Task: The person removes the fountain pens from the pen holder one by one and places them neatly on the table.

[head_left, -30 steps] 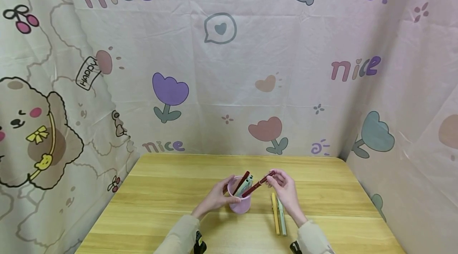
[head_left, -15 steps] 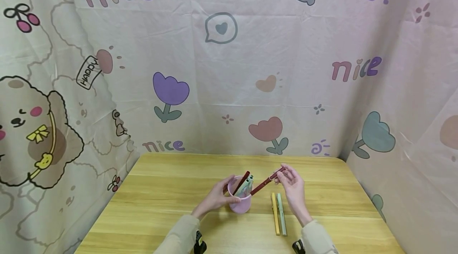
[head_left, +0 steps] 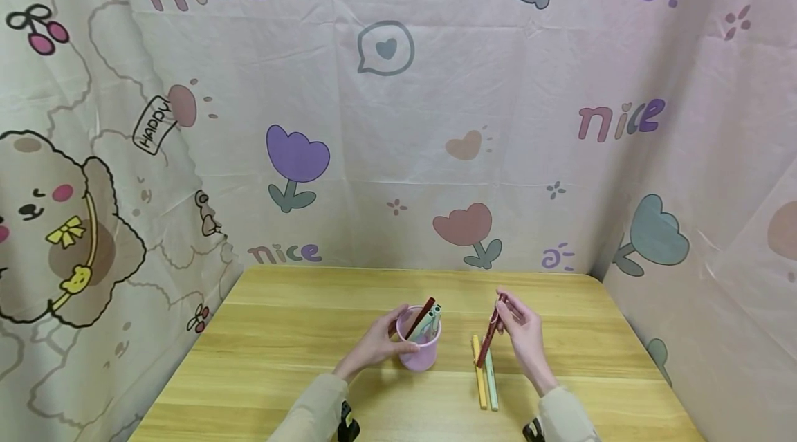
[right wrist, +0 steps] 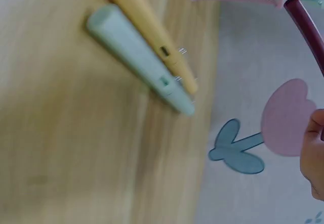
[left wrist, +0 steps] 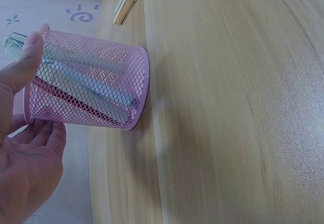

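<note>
A pink mesh pen holder [head_left: 418,357] stands on the table, gripped near its rim by my left hand [head_left: 376,339], thumb on the near side. Inside it lean a dark red pen [head_left: 420,317] and light green pens [head_left: 425,326]; the mesh wall [left wrist: 91,77] shows their barrels in the left wrist view. To the right, my right hand [head_left: 523,333] pinches another dark red pen [head_left: 488,339] by its upper end, tip slanting down. That pen hangs over a yellow pen [head_left: 479,380] and a pale green pen [head_left: 490,383], which lie side by side.
The wooden table [head_left: 299,331] reaches back to a printed cloth [head_left: 386,151] that hangs behind it and along both sides. In the right wrist view the yellow pen [right wrist: 152,32] and the pale green pen [right wrist: 136,54] lie close together.
My right hand has drawn the dark red pen out of the holder and moved it right, swinging it from a slant to nearly upright above the two lying pens. The left hand stays put.
</note>
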Action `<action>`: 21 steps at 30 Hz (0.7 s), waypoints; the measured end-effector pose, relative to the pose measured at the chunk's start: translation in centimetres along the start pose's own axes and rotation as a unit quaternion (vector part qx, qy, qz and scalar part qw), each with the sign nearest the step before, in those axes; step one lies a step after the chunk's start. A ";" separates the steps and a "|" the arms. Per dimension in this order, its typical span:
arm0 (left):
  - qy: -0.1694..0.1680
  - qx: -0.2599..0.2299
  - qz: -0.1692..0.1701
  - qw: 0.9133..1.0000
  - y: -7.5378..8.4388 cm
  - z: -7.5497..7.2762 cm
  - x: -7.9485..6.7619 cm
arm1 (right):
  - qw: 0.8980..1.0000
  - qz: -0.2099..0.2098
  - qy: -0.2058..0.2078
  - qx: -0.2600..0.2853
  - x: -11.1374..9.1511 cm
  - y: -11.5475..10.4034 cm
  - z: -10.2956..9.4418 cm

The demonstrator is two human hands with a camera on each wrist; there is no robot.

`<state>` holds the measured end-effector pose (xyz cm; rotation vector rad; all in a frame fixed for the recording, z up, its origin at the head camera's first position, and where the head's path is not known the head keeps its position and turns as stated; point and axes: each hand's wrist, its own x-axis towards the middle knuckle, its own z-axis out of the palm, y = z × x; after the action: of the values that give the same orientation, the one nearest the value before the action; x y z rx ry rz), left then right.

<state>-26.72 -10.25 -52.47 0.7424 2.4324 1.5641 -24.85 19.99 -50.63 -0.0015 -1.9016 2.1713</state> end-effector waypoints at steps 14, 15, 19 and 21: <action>0.001 -0.004 -0.002 1.000 0.0 0.0 -0.1 | 0.987 0.067 -0.046 -0.141 -0.6 1.7 -2.2; 0.001 -0.004 -0.003 1.000 0.0 0.0 -0.1 | 0.986 0.073 -0.047 -0.143 -0.5 1.9 -2.3; 0.000 0.002 -0.002 1.000 0.2 -0.1 -0.1 | 0.980 0.089 -0.052 -0.168 -0.4 2.5 -2.6; 0.000 0.001 -0.003 1.000 0.2 -0.1 -0.1 | 0.978 0.094 -0.055 -0.176 -0.4 2.8 -2.8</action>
<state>-26.57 -10.31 -52.26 0.7355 2.4346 1.5595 -24.50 22.30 -53.83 -0.1330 -2.4153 1.9460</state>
